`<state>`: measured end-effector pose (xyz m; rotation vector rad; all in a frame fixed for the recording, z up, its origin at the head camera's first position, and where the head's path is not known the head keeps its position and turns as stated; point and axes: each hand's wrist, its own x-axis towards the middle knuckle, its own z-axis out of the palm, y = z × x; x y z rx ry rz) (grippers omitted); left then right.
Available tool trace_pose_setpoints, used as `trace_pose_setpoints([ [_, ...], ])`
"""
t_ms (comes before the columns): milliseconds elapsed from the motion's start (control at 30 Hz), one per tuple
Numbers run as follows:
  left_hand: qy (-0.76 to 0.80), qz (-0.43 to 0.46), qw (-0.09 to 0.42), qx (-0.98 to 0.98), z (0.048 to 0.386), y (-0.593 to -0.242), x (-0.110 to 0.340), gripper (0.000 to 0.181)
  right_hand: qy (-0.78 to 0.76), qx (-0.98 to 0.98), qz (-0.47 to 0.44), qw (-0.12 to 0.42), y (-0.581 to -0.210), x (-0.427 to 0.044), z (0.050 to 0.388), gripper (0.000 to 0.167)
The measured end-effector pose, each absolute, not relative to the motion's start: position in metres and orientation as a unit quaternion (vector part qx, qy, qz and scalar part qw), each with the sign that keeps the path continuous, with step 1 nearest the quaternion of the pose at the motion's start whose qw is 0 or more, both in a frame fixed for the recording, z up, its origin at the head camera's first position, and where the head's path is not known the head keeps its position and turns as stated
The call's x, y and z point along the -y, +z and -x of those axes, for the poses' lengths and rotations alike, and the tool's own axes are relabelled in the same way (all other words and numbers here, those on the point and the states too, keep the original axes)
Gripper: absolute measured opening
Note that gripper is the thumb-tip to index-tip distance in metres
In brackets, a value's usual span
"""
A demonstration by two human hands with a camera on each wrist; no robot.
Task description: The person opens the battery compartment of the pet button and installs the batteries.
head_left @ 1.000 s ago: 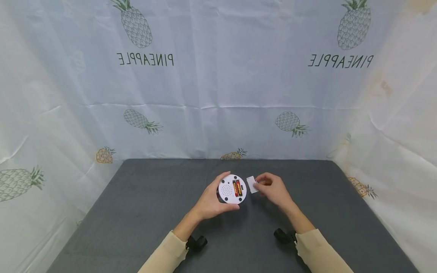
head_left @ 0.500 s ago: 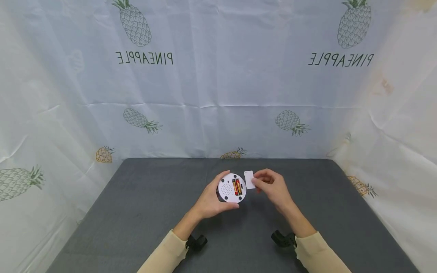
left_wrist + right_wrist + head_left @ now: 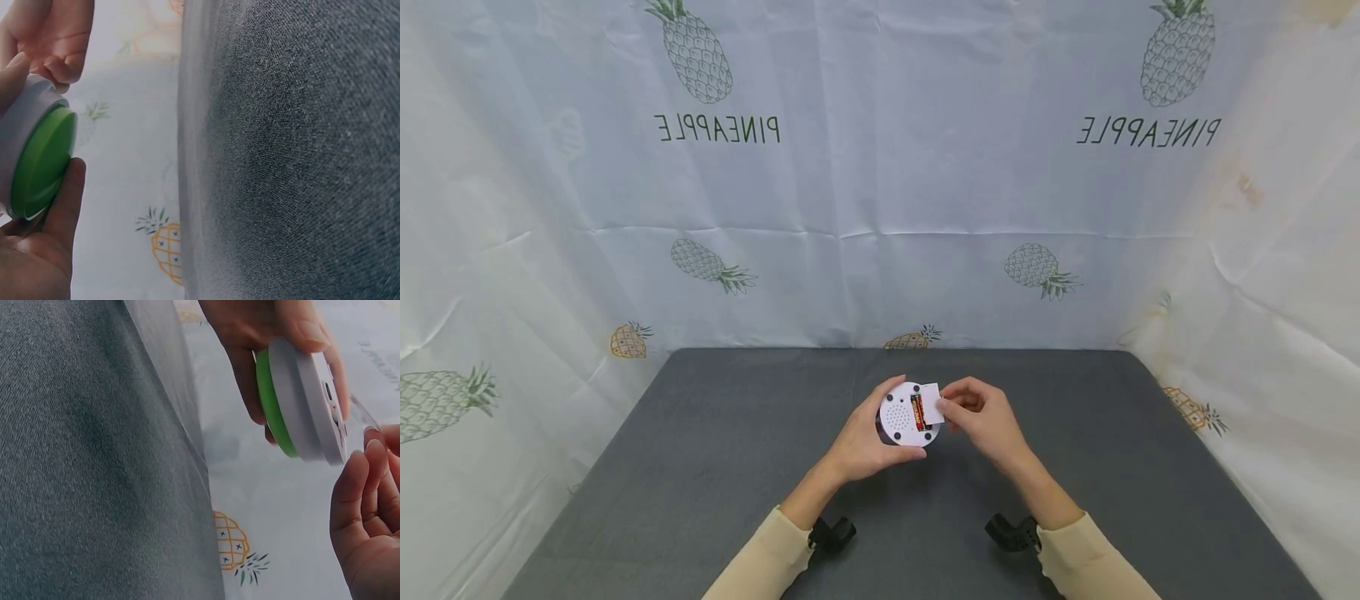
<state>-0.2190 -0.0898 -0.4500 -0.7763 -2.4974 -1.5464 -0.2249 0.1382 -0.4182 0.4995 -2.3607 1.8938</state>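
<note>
My left hand [image 3: 862, 442] grips a round white device by its rim, thumb on the near side and fingers on the far side. The white device [image 3: 897, 418] has its underside turned up, with small holes, dark round feet and a battery compartment holding red-and-black batteries [image 3: 917, 412]. Its other face is a green dome [image 3: 45, 164], seen in the left wrist view. Between thumb and fingers my right hand [image 3: 988, 421] pinches a thin white battery cover [image 3: 931, 402], which overlaps the right part of the compartment. In the right wrist view the cover stands slightly apart from the device.
Both hands are above a dark grey table [image 3: 737, 483]. A white curtain [image 3: 880, 183] printed with pineapples hangs behind the table and along both sides. Each wrist wears a black camera mount [image 3: 833, 535].
My right hand has brought the battery cover left, from beside the device to over part of the batteries, after first raising and turning it upright. The left hand and device stay almost still.
</note>
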Motion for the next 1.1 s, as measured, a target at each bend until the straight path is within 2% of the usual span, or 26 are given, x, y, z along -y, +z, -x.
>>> trace_pose_setpoints([
  [767, -0.502, 0.25, 0.05, 0.826, 0.219, -0.449, 0.089, 0.102, 0.549, 0.82, -0.153, 0.044, -0.419, -0.126, 0.221, 0.011],
  [1100, -0.509, 0.248, 0.055, 0.823, 0.219, -0.449, 0.089, 0.102, 0.527, 0.834, -0.123, 0.105, -0.422, -0.12, 0.221, 0.015],
])
